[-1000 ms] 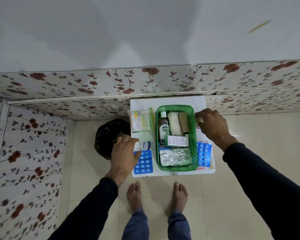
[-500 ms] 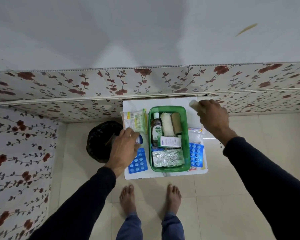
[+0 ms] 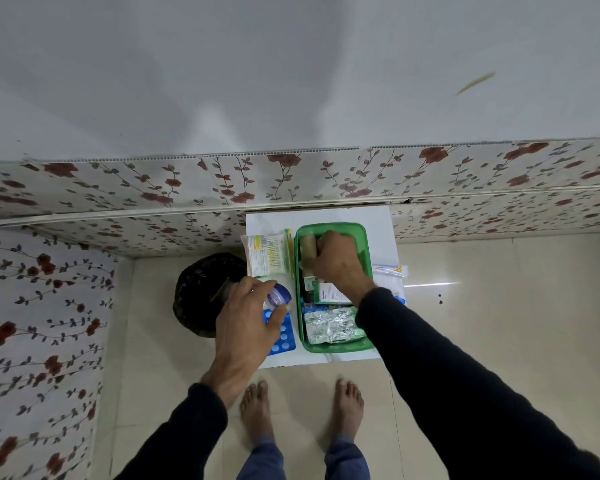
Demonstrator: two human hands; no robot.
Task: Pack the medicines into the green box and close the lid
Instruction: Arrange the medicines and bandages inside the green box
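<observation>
- While the right hand (image 3: 336,261) reaches down into the far half of the green box (image 3: 367,252), its fingers are curled over something pale that they mostly hide; what it is I cannot tell.
- Just left of that hand, inside the box, a tan roll (image 3: 307,249) stands against the left wall.
- Under the right wrist lies a white carton (image 3: 331,294) with green print, and nearer the person than that a crumpled silver foil pack (image 3: 331,325) fills the near end of the box.
- The left hand (image 3: 248,317) is outside the box, to its left, with thumb and fingers closed around a small white jar with a blue-purple top (image 3: 278,295), held above the tabletop.
- Beneath the left hand's fingers a blue blister sheet (image 3: 283,337) lies flat on the white table (image 3: 378,220).
- Beyond the left hand, a flat packet with green and orange print (image 3: 267,254) lies beside the box's left wall.
- Right of the right forearm, a clear pouch (image 3: 388,271) pokes out past the box.
- Left of the left hand, on the floor, sits a black-lined bin (image 3: 198,292).
</observation>
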